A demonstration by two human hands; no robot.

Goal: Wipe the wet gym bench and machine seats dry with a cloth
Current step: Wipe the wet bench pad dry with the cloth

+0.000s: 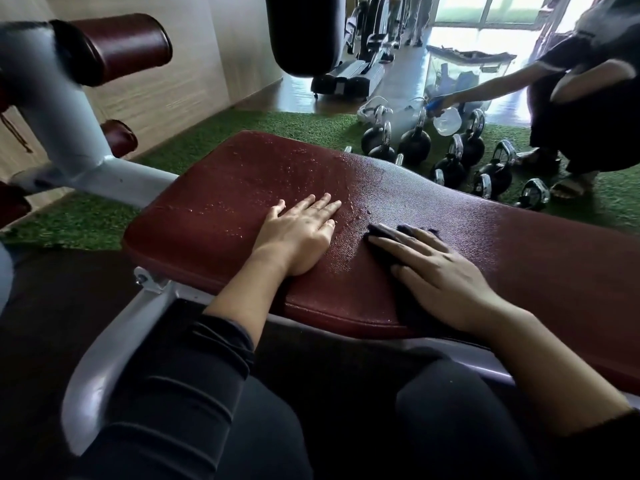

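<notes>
Bench (242,174) lying left-right, right hand (440,271) flat on cloth (384,233)

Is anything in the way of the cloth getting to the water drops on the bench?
Yes. The left hand lies flat on the red bench, between the dark cloth under the right hand and the water drops.

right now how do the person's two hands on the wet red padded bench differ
The left hand lies bare on the wet red padded bench; the right hand presses a dark cloth. Water droplets bead around the left hand, while the pad around the right hand shows fewer. Both lie flat, fingers straight.
</notes>
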